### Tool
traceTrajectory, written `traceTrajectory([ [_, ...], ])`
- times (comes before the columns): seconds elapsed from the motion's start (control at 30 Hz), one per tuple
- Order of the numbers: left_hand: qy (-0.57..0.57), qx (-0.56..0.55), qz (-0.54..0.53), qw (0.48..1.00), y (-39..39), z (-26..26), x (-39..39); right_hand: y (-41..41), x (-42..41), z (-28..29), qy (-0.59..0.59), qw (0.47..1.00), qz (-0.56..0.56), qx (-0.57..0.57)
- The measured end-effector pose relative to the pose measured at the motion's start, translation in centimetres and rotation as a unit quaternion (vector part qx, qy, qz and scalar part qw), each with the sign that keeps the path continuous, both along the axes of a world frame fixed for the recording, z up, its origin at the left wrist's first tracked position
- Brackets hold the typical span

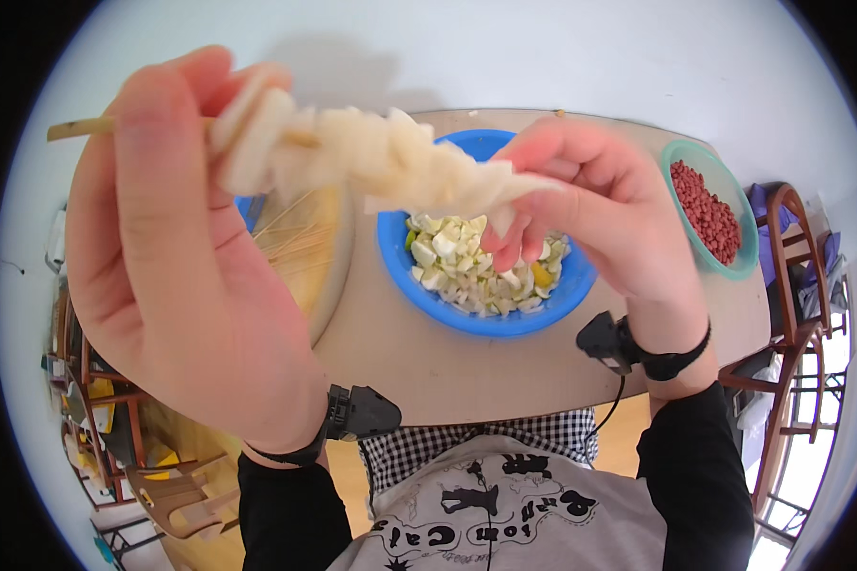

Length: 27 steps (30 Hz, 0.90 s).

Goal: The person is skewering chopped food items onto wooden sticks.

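My left hand (178,235) grips a wooden skewer (78,129) near its blunt end, which sticks out to the left. Pale whitish food pieces (386,157) are threaded close together along the skewer, held up near the camera. At the far end of the row, the fingers of my right hand (593,193) pinch a thin pale piece; whether the skewer's tip passes through it is hidden. Below the hands stands a blue plastic bowl (485,325) of chopped white and green pieces (457,271), with a yellowish piece among them.
A round board (339,264) with thin wooden sticks (293,239) lies at the left on the table (428,385), partly behind my left hand. A light green bowl (750,264) of small reddish-brown pieces (707,214) stands at the right. Wooden chairs (793,335) flank the table. A white wall is beyond.
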<state>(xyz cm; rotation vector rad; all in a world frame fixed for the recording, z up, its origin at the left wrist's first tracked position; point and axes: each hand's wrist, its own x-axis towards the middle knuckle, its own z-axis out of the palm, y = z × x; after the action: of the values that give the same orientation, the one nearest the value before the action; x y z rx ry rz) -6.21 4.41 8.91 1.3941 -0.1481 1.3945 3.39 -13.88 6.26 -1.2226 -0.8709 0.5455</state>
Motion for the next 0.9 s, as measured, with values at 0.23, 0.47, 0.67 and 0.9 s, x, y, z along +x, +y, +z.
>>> traceTrajectory([
  [0.23, 0.214, 0.314, -0.031, 0.925, -2.0, -2.6, -5.5, -3.9, -3.7, 0.2, -0.371, 0.901, -0.16, -0.159],
  [0.47, 0.152, 0.503, 0.004, 0.851, -5.8, -6.4, -6.2, -5.8, -10.4, -2.5, -0.393, 0.888, -0.223, -0.083],
  [0.67, 0.137, 0.603, 0.012, 0.786, -6.7, -6.8, -2.6, -6.3, -10.7, -5.4, -0.364, 0.833, -0.369, -0.192],
  [0.9, 0.144, 0.58, 0.019, 0.802, -6.3, -6.3, -1.3, -6.0, -10.0, -8.1, -0.027, 0.927, -0.361, -0.1],
])
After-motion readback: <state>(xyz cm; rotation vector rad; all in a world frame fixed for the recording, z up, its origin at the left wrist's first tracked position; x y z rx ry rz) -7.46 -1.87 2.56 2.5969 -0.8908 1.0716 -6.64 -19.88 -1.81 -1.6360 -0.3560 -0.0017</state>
